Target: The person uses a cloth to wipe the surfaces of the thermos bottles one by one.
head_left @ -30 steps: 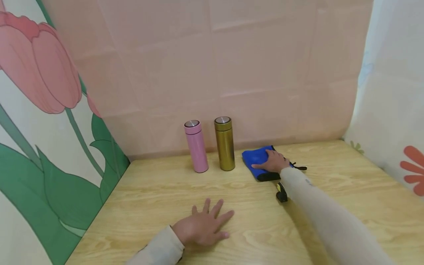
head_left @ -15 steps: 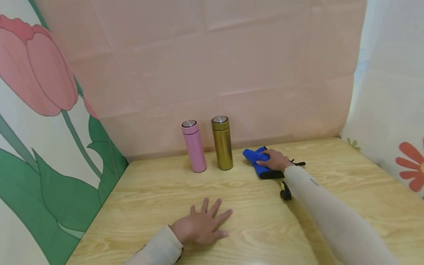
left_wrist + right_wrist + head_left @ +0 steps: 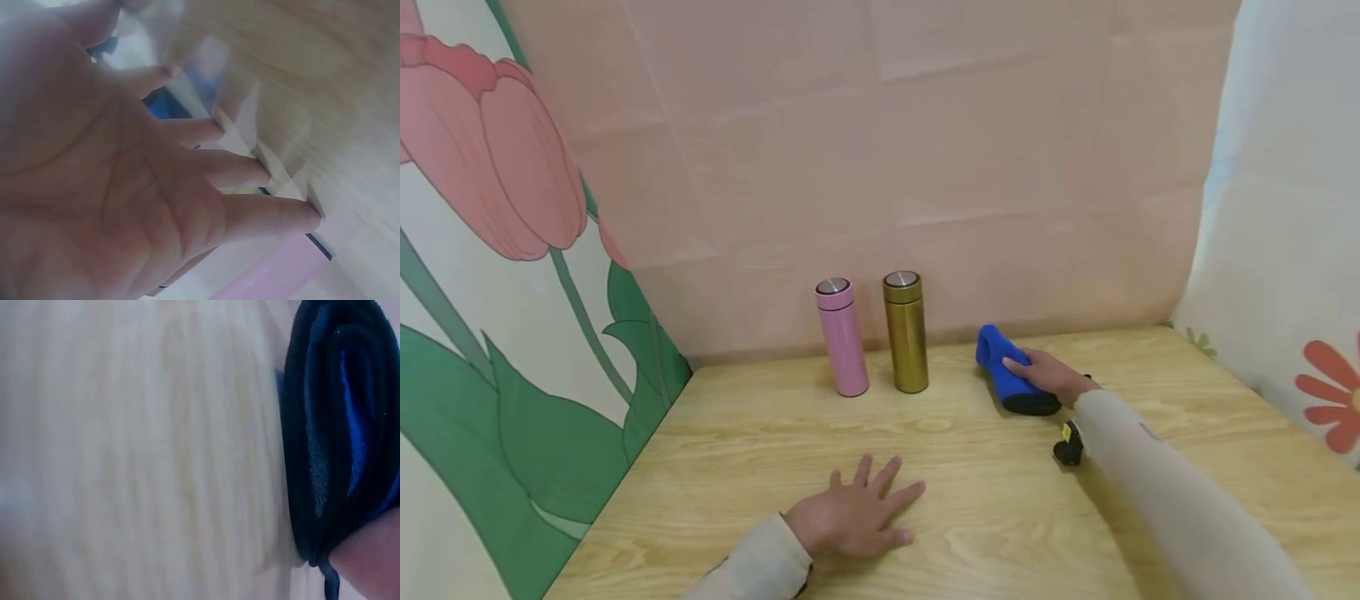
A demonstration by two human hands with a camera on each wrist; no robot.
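Observation:
My right hand [image 3: 1051, 375] grips a blue cloth [image 3: 1011, 375] with black edging at the back right of the table. The cloth is bunched, one end raised and curled over. In the right wrist view its black-edged layers [image 3: 312, 456] show folded into a loop, with a thin black cord [image 3: 331, 584] at the corner beside a bit of my hand. My left hand [image 3: 861, 510] is spread palm down at the table's front, holding nothing. Its fingertips [image 3: 309, 212] rest at the tabletop in the left wrist view.
A pink bottle [image 3: 844, 342] and a gold bottle [image 3: 907, 337] stand upright near the back wall, left of the cloth. A small black and yellow device [image 3: 1069, 446] sits at my right wrist. The wooden table [image 3: 760, 433] meets walls at back and both sides.
The blue cloth, lying flat a second ago, is gathered in my right hand, its left end lifted. The right hand has moved slightly right. My left hand has stayed in place.

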